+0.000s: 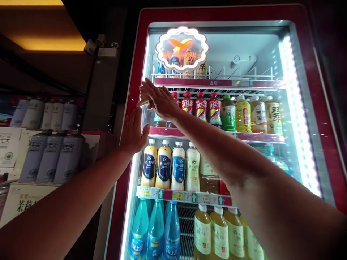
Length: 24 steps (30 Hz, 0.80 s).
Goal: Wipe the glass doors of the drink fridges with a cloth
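A red-framed drinks fridge (311, 119) with a lit glass front fills the view. My left hand (134, 131) is open, its palm flat against the left edge of the fridge front, beside the shelf of yellow and white bottles (170, 166). Just above it, my right hand (158, 99) reaches across with fingers stretched out flat at the left end of the shelf of red-capped bottles (200, 106). A small tan thing (142, 101) shows under its fingertips; I cannot make out what it is.
Green and yellow tea bottles (244, 113) stand further right on that shelf. Blue bottles (155, 231) and yellow-green bottles (219, 234) fill the bottom shelf. A glowing logo sign (181, 48) sits at the top. Grey bottles (50, 155) on white cartons stand to the left.
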Motion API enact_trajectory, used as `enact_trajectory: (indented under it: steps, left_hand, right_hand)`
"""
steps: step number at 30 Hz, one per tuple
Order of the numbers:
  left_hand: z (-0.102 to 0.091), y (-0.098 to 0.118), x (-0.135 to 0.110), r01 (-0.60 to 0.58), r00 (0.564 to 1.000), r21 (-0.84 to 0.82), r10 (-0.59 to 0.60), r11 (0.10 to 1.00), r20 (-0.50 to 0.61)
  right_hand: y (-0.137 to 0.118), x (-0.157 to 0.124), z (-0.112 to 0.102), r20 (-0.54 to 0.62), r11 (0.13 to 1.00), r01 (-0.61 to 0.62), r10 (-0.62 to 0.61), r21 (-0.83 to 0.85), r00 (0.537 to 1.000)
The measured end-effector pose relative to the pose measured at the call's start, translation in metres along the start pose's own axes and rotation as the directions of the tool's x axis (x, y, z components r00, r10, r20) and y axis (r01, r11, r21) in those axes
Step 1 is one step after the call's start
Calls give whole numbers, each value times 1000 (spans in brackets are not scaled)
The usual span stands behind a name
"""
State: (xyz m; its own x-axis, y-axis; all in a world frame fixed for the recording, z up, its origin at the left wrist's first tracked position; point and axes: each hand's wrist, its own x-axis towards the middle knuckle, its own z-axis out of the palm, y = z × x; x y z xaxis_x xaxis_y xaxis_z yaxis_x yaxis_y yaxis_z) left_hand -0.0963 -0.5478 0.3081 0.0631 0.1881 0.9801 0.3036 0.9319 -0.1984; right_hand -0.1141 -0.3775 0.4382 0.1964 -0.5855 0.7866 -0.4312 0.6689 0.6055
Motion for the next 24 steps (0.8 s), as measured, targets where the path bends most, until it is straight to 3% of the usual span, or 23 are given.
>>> enact_trajectory:
  steps: [6,12,17,22,24]
  left_hand:
    - [-5,4,0,29,999,-36,-29,999,-17]
    - [-11,8,1,27,995,-47,-31,999,-92]
    - [-8,9,2,-7,992,-120,-8,993,-128]
    - [-10,8,3,-19,993,-218,-6,976,-116]
    - [-12,9,3,-5,998,-254,-10,967,-60]
  right_hand:
    - [-7,10,9,26,994,-108,108,34,994]
    - [-20,-3,3,86,996,17,-25,87,996]
    - [-19,4,2,31,985,-128,125,118,992]
    - [-46,-19,10,70,983,98,-110,153,991]
    - [-45,-26,8,94,985,107,-120,139,988]
